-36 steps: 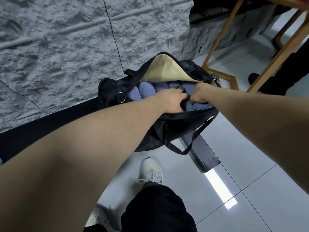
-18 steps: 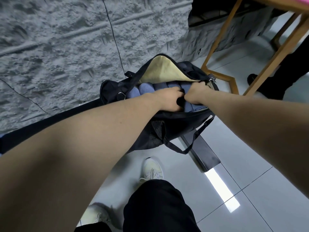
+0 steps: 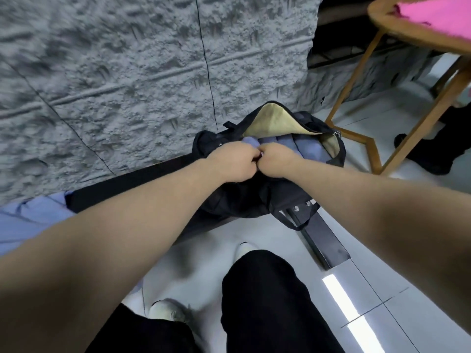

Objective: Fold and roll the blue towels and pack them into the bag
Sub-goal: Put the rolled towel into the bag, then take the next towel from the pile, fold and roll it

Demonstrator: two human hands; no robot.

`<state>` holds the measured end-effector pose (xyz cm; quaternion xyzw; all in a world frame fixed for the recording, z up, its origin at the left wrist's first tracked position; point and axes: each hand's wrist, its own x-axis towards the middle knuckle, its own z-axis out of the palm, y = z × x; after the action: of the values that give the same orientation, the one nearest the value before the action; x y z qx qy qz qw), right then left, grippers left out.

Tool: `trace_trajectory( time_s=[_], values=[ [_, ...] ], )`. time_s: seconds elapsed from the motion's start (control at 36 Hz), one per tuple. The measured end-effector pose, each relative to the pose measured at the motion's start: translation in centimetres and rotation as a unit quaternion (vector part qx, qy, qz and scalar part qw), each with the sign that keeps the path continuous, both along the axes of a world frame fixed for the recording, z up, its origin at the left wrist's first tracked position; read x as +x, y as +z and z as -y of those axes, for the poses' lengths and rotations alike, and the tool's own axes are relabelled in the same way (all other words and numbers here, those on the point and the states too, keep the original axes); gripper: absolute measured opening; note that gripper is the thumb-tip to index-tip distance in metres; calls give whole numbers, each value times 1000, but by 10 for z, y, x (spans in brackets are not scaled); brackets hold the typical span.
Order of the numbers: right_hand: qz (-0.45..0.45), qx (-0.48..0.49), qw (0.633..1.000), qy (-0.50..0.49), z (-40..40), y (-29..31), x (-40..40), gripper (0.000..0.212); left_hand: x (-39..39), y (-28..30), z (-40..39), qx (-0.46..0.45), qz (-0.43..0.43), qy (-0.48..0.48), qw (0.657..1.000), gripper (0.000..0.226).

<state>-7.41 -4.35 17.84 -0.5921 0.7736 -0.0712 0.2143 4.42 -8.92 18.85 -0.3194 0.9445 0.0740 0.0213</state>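
- Two hands meet knuckle to knuckle at the mouth of the black bag (image 3: 254, 197): our left hand (image 3: 235, 160) and right hand (image 3: 276, 160) are both curled tight at its near edge, though we cannot tell what they grip.
- Rolled blue towels (image 3: 303, 146) sit packed inside the bag, under its raised tan-lined flap.
- Beside the bag stands a wooden table (image 3: 413, 29) carrying pink cloth (image 3: 438, 8).

A black duffel bag (image 3: 257, 197) sits on the floor against the grey wall, its top flap folded back to show cream lining. Rolled blue towels (image 3: 309, 149) lie packed side by side inside, filling the opening.
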Motion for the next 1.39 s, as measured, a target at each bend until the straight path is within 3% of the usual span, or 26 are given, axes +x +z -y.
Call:
trace_trajectory(
  time_s=[0.11,0.31,0.42,0.5,0.64,0.75,0.97,1.08,1.31,1.39],
  values=[
    [31,-6,999,15,-3,7,33,22,47,-7,-10,10,-85,0,996,20],
    [36,-65,996,54,-10,14,97,44,125,-10,-20,44,-143,35,988,30],
    [-1,-76,992,101,-11,11,136,60,172,-18,-24,64,-120,74,988,7],
    [60,-43,989,126,-9,5,167,59,206,-33,-24,69,-85,110,988,4],
    [122,36,982,138,-2,-7,218,51,265,-59,-23,83,-47,170,981,20],
    [121,77,976,162,6,-18,252,49,308,-77,-26,34,-18,222,974,40],
    [126,129,966,185,26,-39,307,43,380,-104,-27,-21,-48,444,895,55],
    [146,134,963,182,32,-46,331,46,407,-113,-23,86,-140,547,821,56],
    [166,144,960,174,46,-58,365,56,417,-116,-19,94,-151,532,828,20],
    [193,154,956,158,50,-65,377,27,416,-114,-20,112,-158,527,828,14]
  ],
)
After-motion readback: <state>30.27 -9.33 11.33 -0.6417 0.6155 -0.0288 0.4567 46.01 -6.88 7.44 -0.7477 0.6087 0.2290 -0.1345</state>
